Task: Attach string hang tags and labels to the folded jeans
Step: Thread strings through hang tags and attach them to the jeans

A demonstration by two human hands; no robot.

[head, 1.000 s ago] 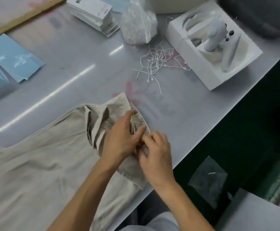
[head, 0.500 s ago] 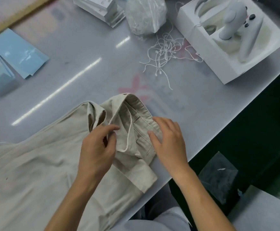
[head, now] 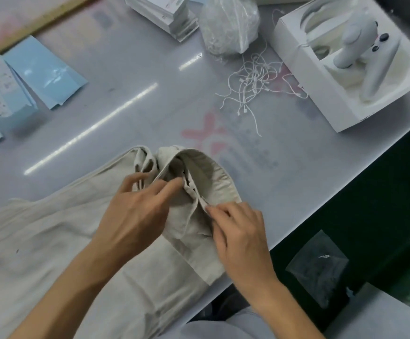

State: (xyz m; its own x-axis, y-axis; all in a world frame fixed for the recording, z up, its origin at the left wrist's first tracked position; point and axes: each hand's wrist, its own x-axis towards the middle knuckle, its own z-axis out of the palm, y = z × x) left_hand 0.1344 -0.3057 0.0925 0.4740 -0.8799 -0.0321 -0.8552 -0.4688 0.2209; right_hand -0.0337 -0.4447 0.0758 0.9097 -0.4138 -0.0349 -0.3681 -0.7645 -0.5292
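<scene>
At the bench's near edge, the right hand (head: 241, 237) pinches the fly edge of the pale beige cotton jeans (head: 52, 241), while the left hand (head: 135, 216) pinches the waistband fold just beside it. Farther back lie loose white hang-tag strings (head: 252, 81) (a tangled pile), near the white cardboard box (head: 321, 94) at the far right corner.

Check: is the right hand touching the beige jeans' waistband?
Touching. Head view shows the right hand pinching the waistband edge of the beige jeans.
</scene>
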